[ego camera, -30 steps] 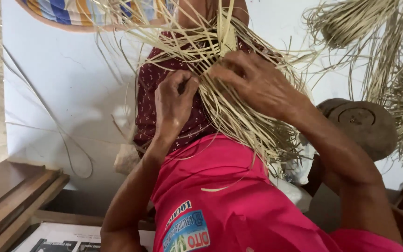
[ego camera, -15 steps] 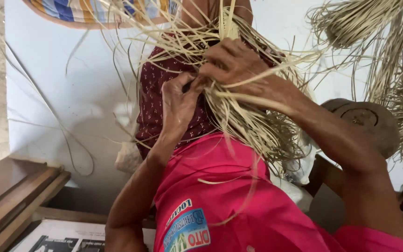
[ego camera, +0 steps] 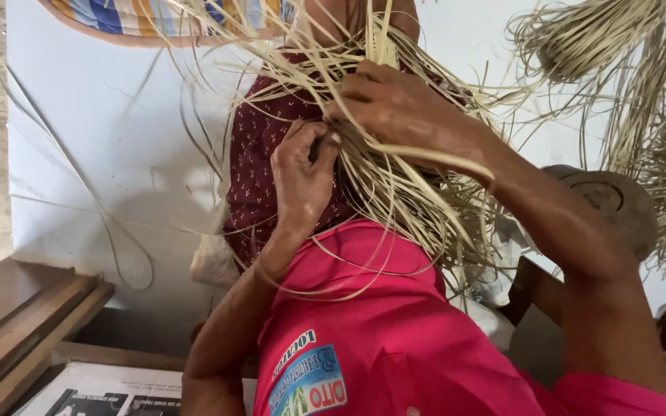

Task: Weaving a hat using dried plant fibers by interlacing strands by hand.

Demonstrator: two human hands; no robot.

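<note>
Your left hand (ego camera: 302, 173) pinched thin straw strands (ego camera: 395, 192) between curled fingers. Your right hand (ego camera: 398, 112) clamped the same bundle just above, over your maroon skirt (ego camera: 252, 177)

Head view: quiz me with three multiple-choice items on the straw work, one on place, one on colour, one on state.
1. Where does the round wooden block lie?
A. right of the right forearm
B. left of the left hand
C. on the lap

2. What colour is the shirt nearest the camera?
A. green
B. pink
C. white

3. How is the left hand?
A. flat and open on the floor
B. closed, fingers pinching straw strands
C. out of view

Answers:
1 A, it sits beyond the right forearm at the right.
2 B, the cloth is bright pink.
3 B, its fingers curl on the strands beside the right hand.
</note>
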